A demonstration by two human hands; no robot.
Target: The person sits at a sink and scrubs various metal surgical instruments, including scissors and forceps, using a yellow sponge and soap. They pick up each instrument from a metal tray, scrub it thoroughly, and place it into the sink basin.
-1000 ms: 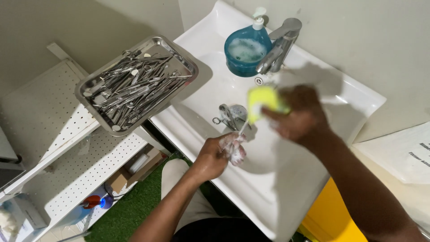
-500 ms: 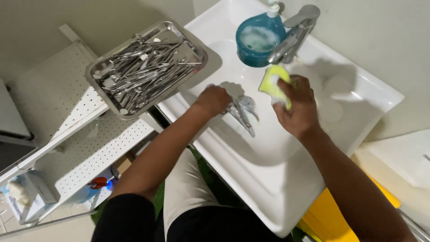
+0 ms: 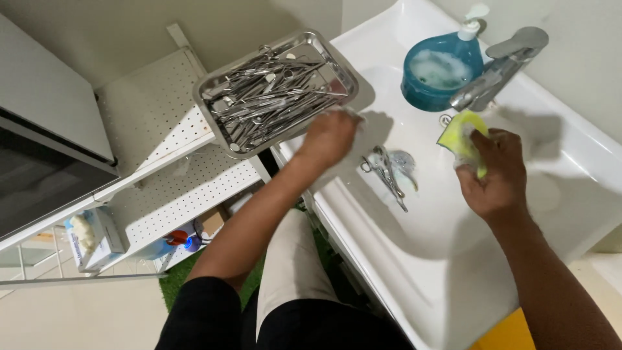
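My left hand [image 3: 330, 136] hovers over the sink's left rim, right at the near corner of a steel tray [image 3: 341, 63] heaped with several metal instruments [image 3: 269, 97]. Its fingers curl downward and are hidden, so I cannot tell whether it holds anything. My right hand [image 3: 495, 175] grips a yellow-green sponge [image 3: 461, 133] over the white sink [image 3: 402, 291], just below the tap [image 3: 499, 68]. A few soapy metal instruments [image 3: 387, 170] lie in the basin between my hands.
A blue bowl of foamy water [image 3: 440, 71] with a pump dispenser [image 3: 472, 19] stands beside the tap. The tray rests on a white perforated shelf unit [image 3: 162, 129]; boxes and a bottle sit on its lower levels. A dark appliance [image 3: 39, 162] is at far left.
My left hand left the instruments lying in the basin and moved left and up to the tray's corner. My right hand with the sponge stayed near the tap.
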